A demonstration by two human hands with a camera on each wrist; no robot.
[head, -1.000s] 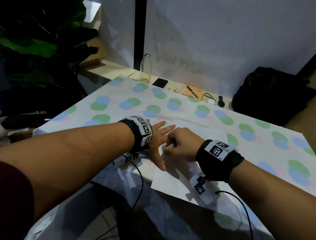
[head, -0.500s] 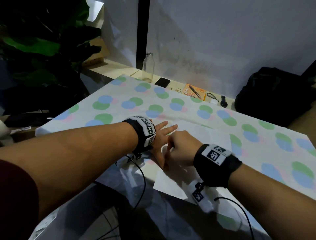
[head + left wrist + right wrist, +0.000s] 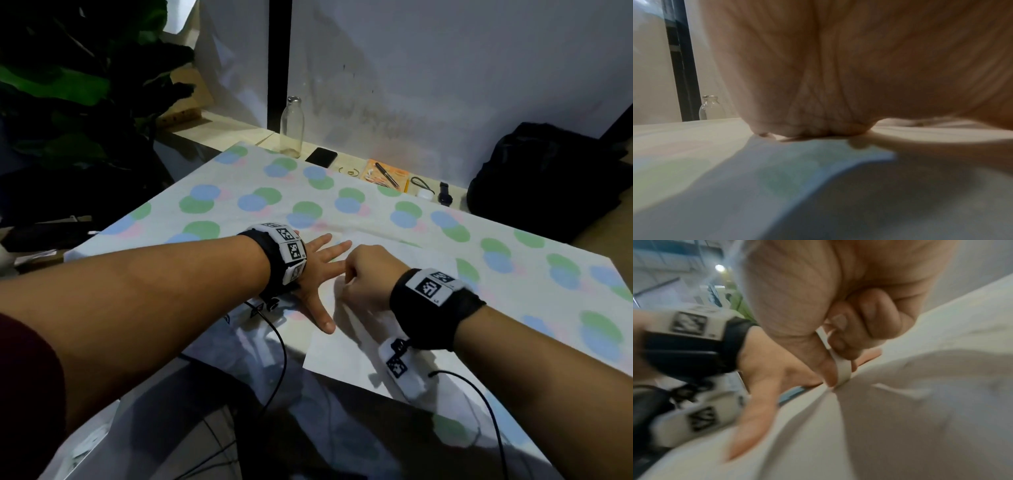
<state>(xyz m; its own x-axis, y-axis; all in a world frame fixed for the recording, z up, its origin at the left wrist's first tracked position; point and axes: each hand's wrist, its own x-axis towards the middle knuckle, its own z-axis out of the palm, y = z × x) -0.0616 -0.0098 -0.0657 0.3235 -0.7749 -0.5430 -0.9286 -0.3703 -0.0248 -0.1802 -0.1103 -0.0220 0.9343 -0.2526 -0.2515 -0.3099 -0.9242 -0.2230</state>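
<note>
A white paper sheet (image 3: 346, 356) lies on the dotted table covering (image 3: 428, 219), near the front edge. My left hand (image 3: 320, 270) lies flat on the sheet's left part, fingers spread and straight, thumb pointing back toward me. My right hand (image 3: 359, 274) is curled just beside it. In the right wrist view its thumb and forefinger (image 3: 840, 369) pinch a raised fold of the white paper (image 3: 920, 410), with the left hand (image 3: 764, 386) flat beside the pinch. The left wrist view shows only my palm (image 3: 838, 81) pressed low over the surface.
Along the back wall stand a glass bottle (image 3: 292, 126), a black phone (image 3: 321, 157), an orange packet with a pen (image 3: 387, 174) and a watch (image 3: 444, 197). A black bag (image 3: 548, 178) sits at the back right. A dark plant (image 3: 68, 85) fills the left. Cables hang off the front edge.
My right hand has edged a little closer to the left hand's fingers while keeping its pinch. The left hand stays flat in place.
</note>
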